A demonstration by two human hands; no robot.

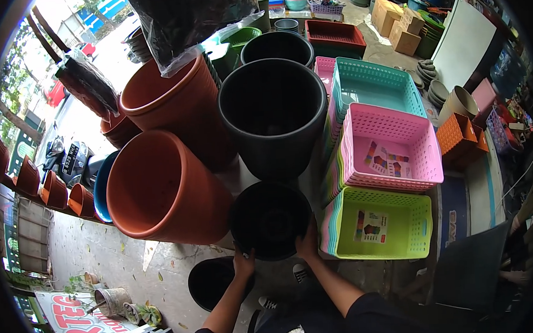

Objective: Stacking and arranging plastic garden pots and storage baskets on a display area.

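A small black plastic pot (270, 217) is between my hands, its round mouth facing up. My left hand (244, 263) grips its near left side, thumb at the rim. On the near right side my right hand (308, 244) has its fingers wrapped round the wall. Just beyond stands a larger dark grey pot (275, 139), with another black pot (277, 43) behind it. To the left a big terracotta-coloured pot (174, 189) leans with its mouth toward me. Below my left hand, a second small black pot (209, 282) rests on the floor.
Stacked plastic baskets stand at right: lime green (402, 222), pink (422, 152) and turquoise (388, 78). Another terracotta pot (172, 90) is farther back, under a hanging black plastic bag (192, 19). A dark panel (473, 264) leans at lower right. My shoes (300, 274) show below.
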